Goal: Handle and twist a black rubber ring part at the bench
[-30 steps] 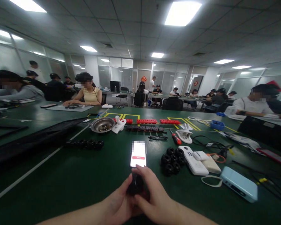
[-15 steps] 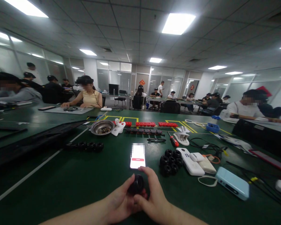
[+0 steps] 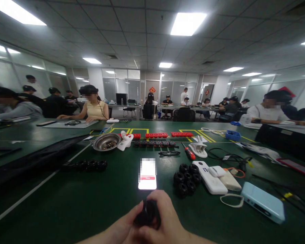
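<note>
Low in the middle of the head view, a small black ring-shaped wheel [image 3: 148, 209] is held between both hands. My left hand [image 3: 125, 220] is closed round its left side, and my right hand [image 3: 167, 215] wraps its right side with curled fingers. Much of the wheel is covered by the fingers. Just beyond the hands lies a phone with a lit screen [image 3: 147, 184]. A cluster of similar black wheels [image 3: 186, 179] sits on the green table to the right, and a short row of black wheels [image 3: 92, 165] lies to the left.
Farther off are a metal bowl [image 3: 98, 145] with small parts, red strips [image 3: 156, 135], a black slotted strip [image 3: 155, 144], glasses [image 3: 169, 153] and a red screwdriver [image 3: 190, 154]. A white device [image 3: 210, 179], light-blue box [image 3: 264, 202] and cables stand right. Co-workers sit around.
My right fingers have curled in and now cover more of the wheel; before, they were stretched toward the phone. The view has shifted slightly.
</note>
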The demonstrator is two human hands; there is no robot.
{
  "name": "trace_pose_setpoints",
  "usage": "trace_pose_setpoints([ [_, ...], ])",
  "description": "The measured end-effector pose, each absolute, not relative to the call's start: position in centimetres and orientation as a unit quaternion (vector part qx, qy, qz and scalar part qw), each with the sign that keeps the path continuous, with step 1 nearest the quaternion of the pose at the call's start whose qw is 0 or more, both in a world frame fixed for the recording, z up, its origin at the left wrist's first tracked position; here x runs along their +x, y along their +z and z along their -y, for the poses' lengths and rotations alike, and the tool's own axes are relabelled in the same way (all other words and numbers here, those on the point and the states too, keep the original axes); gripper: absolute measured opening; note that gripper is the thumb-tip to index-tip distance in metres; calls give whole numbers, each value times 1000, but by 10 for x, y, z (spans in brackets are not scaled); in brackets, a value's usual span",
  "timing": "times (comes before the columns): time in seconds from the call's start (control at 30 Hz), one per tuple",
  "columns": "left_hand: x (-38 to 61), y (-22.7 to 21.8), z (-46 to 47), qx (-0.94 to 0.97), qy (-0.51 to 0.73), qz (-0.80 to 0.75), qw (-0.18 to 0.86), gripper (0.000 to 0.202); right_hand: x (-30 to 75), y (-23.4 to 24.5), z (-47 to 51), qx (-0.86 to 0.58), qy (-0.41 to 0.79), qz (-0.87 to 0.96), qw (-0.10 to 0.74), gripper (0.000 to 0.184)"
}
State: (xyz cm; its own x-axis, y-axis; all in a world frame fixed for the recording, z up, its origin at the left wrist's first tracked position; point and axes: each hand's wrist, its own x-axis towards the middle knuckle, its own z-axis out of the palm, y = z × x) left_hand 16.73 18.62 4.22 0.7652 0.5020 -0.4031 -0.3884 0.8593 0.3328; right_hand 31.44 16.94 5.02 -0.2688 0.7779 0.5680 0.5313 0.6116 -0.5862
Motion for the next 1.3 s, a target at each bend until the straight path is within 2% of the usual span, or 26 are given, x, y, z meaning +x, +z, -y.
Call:
trace_pose_setpoints([
  [0.1, 167, 48, -184, 131, 260, -227, 929, 39, 315, 54, -168, -380, 127, 803, 441, 31],
  [0.23, 167, 51, -184, 124, 254, -212, 935, 47, 316, 55, -165, -297, 85, 836, 453, 57],
  [0.37, 167, 48, -185, 122, 240, -248, 931, 52, 314, 49, -166, -354, 69, 828, 429, 73],
  [0.53, 166, 43, -185, 123, 252, -248, 927, 58, 314, 52, -168, -395, 159, 797, 428, 36],
  [0.57, 166, 42, -185, 127, 255, -242, 928, 58, 314, 53, -167, -385, 166, 803, 424, 36],
  [0.7, 165, 43, -185, 147, 259, -271, 915, 48, 315, 52, -164, -368, 177, 815, 410, 59],
  [0.8, 166, 49, -184, 141, 258, -311, 904, 47, 315, 47, -165, -398, 197, 793, 416, 66],
  [0.93, 168, 54, -183, 128, 264, -325, 899, 56, 314, 48, -169, -444, 200, 764, 423, 47],
  [1.03, 169, 53, -184, 132, 275, -293, 906, 64, 313, 53, -170, -405, 205, 787, 418, 40],
  [1.13, 168, 51, -185, 142, 269, -252, 919, 64, 313, 55, -168, -357, 217, 813, 405, 55],
  [1.23, 168, 50, -186, 128, 263, -282, 914, 52, 314, 53, -167, -386, 236, 793, 408, 68],
  [1.3, 167, 50, -186, 109, 264, -309, 907, 45, 314, 50, -168, -415, 238, 769, 424, 68],
])
